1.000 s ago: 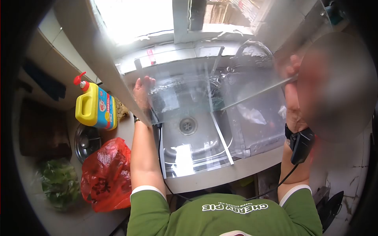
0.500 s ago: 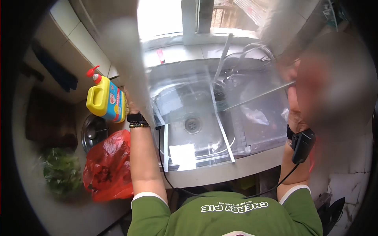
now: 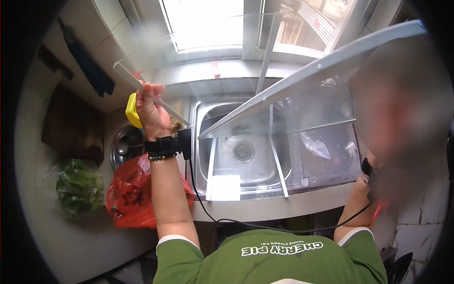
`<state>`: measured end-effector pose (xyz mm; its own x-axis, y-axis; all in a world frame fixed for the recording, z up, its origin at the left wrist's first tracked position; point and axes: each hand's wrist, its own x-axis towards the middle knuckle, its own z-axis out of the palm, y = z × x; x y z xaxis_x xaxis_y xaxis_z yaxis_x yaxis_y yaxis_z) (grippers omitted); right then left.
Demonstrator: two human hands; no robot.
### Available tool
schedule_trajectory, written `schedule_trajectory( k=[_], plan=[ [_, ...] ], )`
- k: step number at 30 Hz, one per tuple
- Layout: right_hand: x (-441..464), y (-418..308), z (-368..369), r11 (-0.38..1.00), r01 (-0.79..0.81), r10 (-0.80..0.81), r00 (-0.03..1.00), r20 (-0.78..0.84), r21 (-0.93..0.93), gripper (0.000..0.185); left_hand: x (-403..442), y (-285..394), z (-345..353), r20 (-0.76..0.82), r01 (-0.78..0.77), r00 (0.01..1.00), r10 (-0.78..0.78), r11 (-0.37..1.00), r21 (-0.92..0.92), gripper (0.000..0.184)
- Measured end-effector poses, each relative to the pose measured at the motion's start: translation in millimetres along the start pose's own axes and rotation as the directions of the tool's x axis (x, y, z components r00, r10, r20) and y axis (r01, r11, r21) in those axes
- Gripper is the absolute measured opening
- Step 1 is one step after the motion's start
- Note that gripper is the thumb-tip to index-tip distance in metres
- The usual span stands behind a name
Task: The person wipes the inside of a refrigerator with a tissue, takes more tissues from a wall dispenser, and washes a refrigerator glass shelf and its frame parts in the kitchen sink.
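A large clear panel with pale edge strips [image 3: 302, 78] is tilted above the steel sink [image 3: 243, 177]. My left hand [image 3: 153, 106] is closed on the panel's left edge strip, in front of the yellow bottle [image 3: 133, 111]. On the right, my right hand [image 3: 390, 109] is a reddish shape behind a grey blur, near the panel's right end; its fingers cannot be made out. Two pale strips cross the sink. Beside the basin, a clear sheet [image 3: 326, 163] covers the drainboard, with white scraps seen through it.
To the left are a red plastic bag [image 3: 130, 194], a round metal lid [image 3: 127, 146] and bagged green leaves [image 3: 79, 189]. Dark blue gloves [image 3: 87, 66] hang on the left wall. A black cable [image 3: 265, 229] runs between my wrists. A window [image 3: 205, 26] stands behind the sink.
My left hand has come up from beside the sink into clear view, gripping the strip. The panel has turned, and its long edge now slants up to the right. The view has shifted left.
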<state>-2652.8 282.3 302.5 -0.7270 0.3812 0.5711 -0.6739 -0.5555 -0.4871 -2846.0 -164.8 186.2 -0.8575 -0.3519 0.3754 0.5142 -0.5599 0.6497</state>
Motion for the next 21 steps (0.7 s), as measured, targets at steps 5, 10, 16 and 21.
schedule_trajectory(
  k=[5,10,16,21],
  plan=[
    [-5.8,24.9,4.8,0.984,0.029,-0.05,0.992,-0.113,-0.178,0.029,0.5,14.6,-5.8,-0.016,-0.067,0.998,0.068,0.997,0.029,0.017],
    [-15.0,64.0,8.4,0.92,0.044,-0.109,0.983,-0.147,-0.388,0.036,-0.6,38.5,-6.2,-0.066,-0.1,0.993,0.1,0.995,0.007,0.018],
    [-20.2,112.8,13.0,0.887,0.027,-0.091,0.989,-0.118,-0.46,0.038,1.5,57.8,-13.8,-0.16,-0.179,0.972,0.173,0.983,-0.024,0.02],
    [-22.1,150.4,8.1,0.865,-0.004,-0.045,0.995,-0.085,-0.502,0.037,5.7,74.8,-13.4,-0.189,-0.217,0.958,0.217,0.976,0.021,0.025]
  ],
)
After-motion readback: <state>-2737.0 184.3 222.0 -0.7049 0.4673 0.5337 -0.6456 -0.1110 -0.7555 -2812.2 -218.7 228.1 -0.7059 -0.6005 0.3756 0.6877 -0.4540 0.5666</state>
